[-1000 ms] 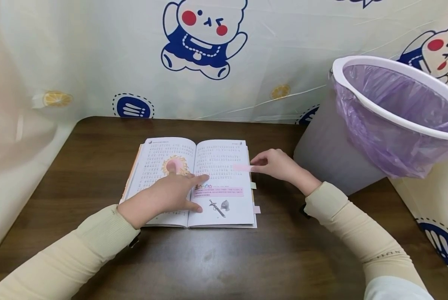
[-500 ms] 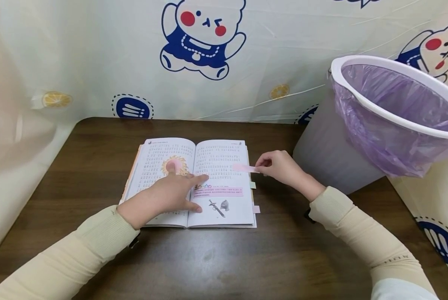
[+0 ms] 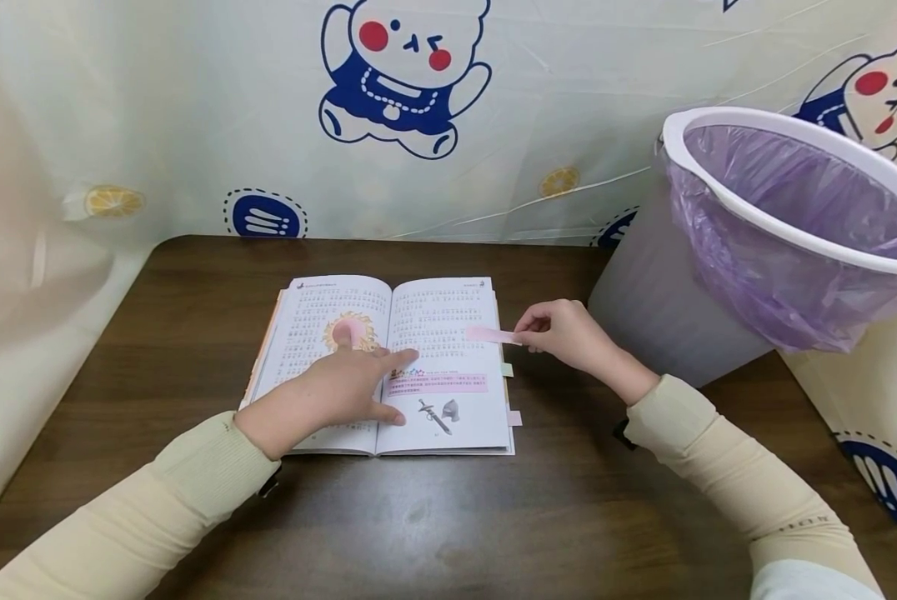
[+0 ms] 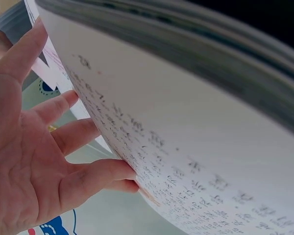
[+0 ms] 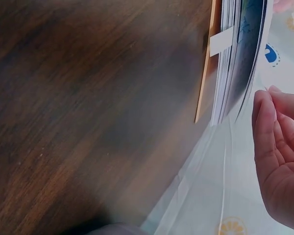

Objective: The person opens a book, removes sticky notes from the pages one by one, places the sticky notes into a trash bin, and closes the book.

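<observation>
An open book [image 3: 448, 304] with printed text and small pictures lies on the table. Across its spine, my left hand [image 3: 336, 387] presses the pages with spread fingers; the left wrist view shows the fingertips [image 4: 125, 169] against the page. Just past the right page edge, my right hand [image 3: 568, 333] pinches the outer end of a pink sticky page marker [image 3: 488, 335] between thumb and index finger. The marker's other end overlaps the right page's text. In the right wrist view, the pinching fingers [image 5: 264, 110] are beside the book's page edges [image 5: 228, 63].
A green tab [image 3: 507, 370] and another pink tab [image 3: 514, 418] stick out of the book's right side. On the right of the brown wooden table [image 3: 418, 525] stands a grey bin [image 3: 643, 283] lined with a purple bag [image 3: 764, 283]. A cartoon-printed curtain [image 3: 216, 100] hangs behind.
My right hand has shifted slightly right, away from the page edge, and more of the pink marker shows between the page and its fingers. My left hand stays put on the book.
</observation>
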Available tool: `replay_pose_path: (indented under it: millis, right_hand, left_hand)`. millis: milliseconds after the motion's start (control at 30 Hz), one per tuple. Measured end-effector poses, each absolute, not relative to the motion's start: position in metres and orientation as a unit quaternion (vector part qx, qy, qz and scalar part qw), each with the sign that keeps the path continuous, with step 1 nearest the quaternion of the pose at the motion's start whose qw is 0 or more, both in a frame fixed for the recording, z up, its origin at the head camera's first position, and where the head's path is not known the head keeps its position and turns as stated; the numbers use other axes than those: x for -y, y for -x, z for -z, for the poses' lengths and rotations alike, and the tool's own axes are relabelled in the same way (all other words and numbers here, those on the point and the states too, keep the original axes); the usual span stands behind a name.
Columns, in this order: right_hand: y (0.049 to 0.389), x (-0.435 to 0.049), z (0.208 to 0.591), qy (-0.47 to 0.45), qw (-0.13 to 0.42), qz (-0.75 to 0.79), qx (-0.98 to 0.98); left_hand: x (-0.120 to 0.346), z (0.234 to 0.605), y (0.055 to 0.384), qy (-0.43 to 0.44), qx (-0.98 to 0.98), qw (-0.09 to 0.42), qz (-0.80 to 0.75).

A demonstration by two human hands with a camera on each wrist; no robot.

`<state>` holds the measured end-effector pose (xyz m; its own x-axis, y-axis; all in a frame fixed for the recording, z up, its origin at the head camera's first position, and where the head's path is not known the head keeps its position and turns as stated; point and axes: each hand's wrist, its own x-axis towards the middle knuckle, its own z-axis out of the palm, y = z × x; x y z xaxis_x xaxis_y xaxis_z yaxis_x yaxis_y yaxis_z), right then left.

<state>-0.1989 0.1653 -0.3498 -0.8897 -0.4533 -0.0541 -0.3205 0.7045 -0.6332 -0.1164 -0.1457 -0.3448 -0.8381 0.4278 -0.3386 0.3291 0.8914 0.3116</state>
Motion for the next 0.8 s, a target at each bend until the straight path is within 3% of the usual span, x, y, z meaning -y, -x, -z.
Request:
replay_pose_path:
  millis: [800]
  right_hand:
    - [0.196, -0.173, 0.33, 0.197, 0.112, 0.365, -0.903]
  left_hand:
    - [0.145, 0.343, 0.116, -0.193, -0.951, 0.21, -0.121]
